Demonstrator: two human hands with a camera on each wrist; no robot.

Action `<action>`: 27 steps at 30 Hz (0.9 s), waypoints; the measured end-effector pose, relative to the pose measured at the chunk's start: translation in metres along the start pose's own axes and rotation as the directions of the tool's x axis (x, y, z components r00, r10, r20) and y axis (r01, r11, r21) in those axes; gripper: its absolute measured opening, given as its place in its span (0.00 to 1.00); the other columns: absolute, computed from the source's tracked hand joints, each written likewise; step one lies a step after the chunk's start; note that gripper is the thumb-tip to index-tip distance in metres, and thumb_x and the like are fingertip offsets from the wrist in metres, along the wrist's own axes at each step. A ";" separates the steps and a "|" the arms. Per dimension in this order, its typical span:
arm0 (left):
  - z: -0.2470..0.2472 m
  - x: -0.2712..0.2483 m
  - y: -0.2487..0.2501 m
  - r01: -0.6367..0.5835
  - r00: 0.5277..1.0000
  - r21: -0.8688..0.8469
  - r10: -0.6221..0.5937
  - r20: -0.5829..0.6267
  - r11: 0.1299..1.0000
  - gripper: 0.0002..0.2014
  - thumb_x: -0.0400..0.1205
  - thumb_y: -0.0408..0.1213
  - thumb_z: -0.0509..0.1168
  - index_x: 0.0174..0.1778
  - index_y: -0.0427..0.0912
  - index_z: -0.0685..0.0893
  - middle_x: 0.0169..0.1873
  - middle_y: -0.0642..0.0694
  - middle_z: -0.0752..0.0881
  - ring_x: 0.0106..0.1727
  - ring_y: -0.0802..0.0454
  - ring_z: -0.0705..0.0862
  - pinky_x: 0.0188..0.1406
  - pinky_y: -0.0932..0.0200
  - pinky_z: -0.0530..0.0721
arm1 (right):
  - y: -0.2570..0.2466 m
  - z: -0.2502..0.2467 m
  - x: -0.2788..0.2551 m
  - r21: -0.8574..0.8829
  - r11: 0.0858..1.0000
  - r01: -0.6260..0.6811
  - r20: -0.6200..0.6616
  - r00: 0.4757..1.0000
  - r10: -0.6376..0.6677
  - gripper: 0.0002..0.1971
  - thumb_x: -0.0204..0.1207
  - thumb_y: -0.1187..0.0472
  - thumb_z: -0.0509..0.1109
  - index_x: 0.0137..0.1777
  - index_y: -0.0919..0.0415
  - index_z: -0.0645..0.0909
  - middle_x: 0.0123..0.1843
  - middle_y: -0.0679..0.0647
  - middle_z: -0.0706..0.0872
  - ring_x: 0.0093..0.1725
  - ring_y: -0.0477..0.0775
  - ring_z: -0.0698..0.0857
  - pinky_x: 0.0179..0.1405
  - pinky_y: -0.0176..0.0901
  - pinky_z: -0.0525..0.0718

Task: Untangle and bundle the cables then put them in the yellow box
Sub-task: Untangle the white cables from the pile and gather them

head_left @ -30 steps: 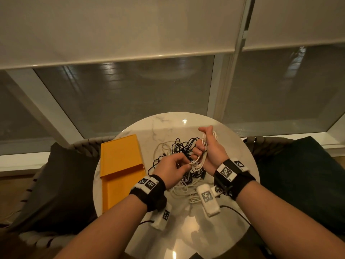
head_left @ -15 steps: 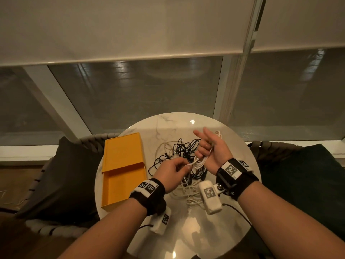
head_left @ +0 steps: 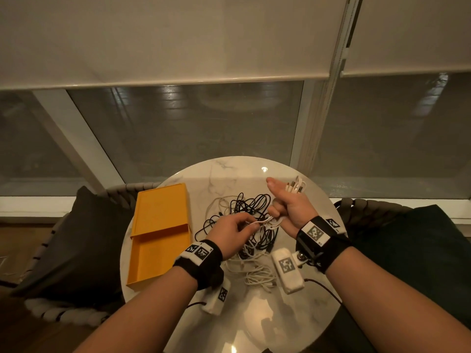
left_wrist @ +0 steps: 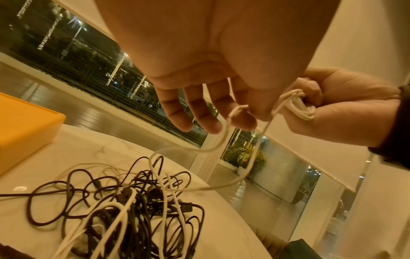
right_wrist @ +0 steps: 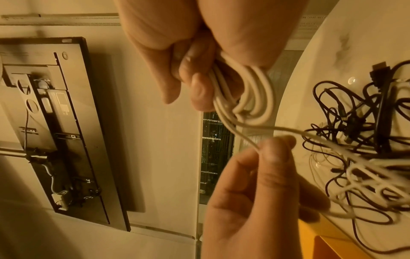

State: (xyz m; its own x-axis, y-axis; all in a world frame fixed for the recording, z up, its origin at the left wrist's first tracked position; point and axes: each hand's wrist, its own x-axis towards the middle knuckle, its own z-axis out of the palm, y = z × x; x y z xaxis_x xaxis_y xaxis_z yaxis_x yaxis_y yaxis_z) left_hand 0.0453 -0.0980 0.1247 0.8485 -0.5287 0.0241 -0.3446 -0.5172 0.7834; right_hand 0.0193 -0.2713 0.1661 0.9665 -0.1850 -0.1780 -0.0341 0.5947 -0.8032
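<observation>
My right hand grips a coil of white cable upright above the round table, loops sticking out past its extended finger. In the right wrist view its curled fingers clamp the coil's lower loops. My left hand pinches the loose strand of that white cable close beside the right hand. The strand drops to a tangle of black and white cables on the table. The yellow box lies open at the table's left, its lid behind it.
The marble table is small, its edge close on all sides. More white cable lies piled under my wrists. Dark-cushioned chairs stand left and right, with a window behind.
My right hand went from a fist to partly stretched fingers, with the coil's loops now showing at its top. The left hand keeps its pinch on the strand.
</observation>
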 end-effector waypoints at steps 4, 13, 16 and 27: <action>-0.007 0.003 -0.011 0.068 0.998 0.014 -0.068 -0.005 0.998 0.03 0.84 0.47 0.67 0.46 0.59 0.85 0.27 0.54 0.81 0.27 0.59 0.76 0.28 0.62 0.78 | -0.018 -0.005 0.000 -0.034 0.998 0.049 -0.047 0.998 -0.050 0.24 0.76 0.37 0.63 0.33 0.57 0.72 0.18 0.46 0.62 0.18 0.46 0.61 0.23 0.39 0.66; -0.061 0.024 -0.034 0.163 0.959 -0.015 -0.162 -0.234 0.986 0.05 0.86 0.40 0.65 0.46 0.53 0.85 0.32 0.51 0.86 0.32 0.54 0.80 0.29 0.64 0.77 | -0.045 -0.033 0.022 0.072 0.982 0.177 -0.119 0.979 -0.167 0.14 0.72 0.61 0.76 0.32 0.51 0.73 0.23 0.46 0.68 0.18 0.43 0.64 0.17 0.35 0.67; -0.080 0.031 -0.041 0.167 0.931 -0.053 -0.176 -0.321 0.984 0.05 0.86 0.43 0.65 0.48 0.49 0.86 0.37 0.48 0.87 0.39 0.53 0.83 0.36 0.64 0.77 | -0.038 -0.041 0.026 -0.037 0.990 0.139 -0.162 0.976 -0.143 0.08 0.80 0.65 0.71 0.57 0.58 0.83 0.26 0.47 0.70 0.19 0.42 0.65 0.18 0.34 0.70; -0.116 0.030 -0.064 0.268 0.893 0.027 -0.237 -0.383 0.963 0.07 0.86 0.43 0.63 0.51 0.46 0.86 0.43 0.50 0.86 0.47 0.51 0.83 0.44 0.58 0.76 | -0.021 -0.046 0.022 0.095 0.990 0.100 -0.183 0.980 -0.081 0.29 0.85 0.39 0.58 0.24 0.53 0.64 0.18 0.48 0.60 0.19 0.48 0.59 0.23 0.41 0.65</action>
State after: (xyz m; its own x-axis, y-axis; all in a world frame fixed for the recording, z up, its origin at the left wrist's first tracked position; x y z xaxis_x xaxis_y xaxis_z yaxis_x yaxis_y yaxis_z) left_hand 0.1397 -0.0027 0.1469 0.9931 -0.0911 0.0735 -0.1154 -0.6576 0.7445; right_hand 0.0293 -0.3243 0.1530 0.9030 -0.3729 -0.2133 0.0869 0.6447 -0.7595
